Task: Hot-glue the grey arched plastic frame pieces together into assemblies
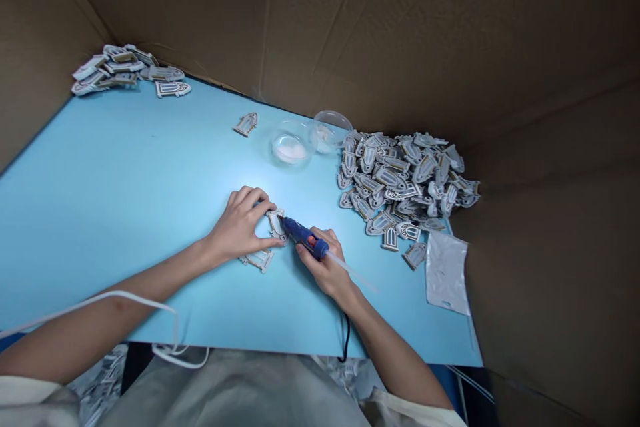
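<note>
My left hand [241, 223] pinches a small grey arch-shaped window piece [277, 223] and holds it down on the light blue table [125, 167]. My right hand [327, 268] grips a blue glue gun [304, 236] with a clear glue stick at its back. The gun's nozzle touches the window piece. A second window piece [260, 259] lies under my left wrist.
A large heap of the same window pieces [405, 180] lies at the right, a smaller heap [125, 70] at the far left corner, one single piece [245, 124] near the back. Two clear round dishes [291, 145] stand behind my hands. Cardboard walls [400, 27] surround the table. A clear bag [447, 272] lies at the right.
</note>
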Tool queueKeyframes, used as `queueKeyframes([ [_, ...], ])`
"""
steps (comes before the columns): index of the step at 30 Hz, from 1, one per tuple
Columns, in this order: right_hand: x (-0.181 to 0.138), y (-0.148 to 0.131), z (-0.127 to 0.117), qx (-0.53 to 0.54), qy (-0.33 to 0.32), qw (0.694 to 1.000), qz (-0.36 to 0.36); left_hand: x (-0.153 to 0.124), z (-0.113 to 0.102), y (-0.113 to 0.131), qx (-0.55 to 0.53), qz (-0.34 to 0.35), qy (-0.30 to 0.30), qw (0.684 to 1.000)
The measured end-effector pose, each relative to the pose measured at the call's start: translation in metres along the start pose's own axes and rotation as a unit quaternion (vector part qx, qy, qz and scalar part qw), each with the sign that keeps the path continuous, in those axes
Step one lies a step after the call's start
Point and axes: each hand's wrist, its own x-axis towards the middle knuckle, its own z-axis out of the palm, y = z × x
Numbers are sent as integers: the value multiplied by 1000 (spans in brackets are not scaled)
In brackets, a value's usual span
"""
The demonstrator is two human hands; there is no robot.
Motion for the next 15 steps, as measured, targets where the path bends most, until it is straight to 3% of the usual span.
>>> queueKeyframes([
  [15, 0, -2, 1, -8, 2, 1000, 14, 1, 2, -3, -31, -15, -20, 999],
])
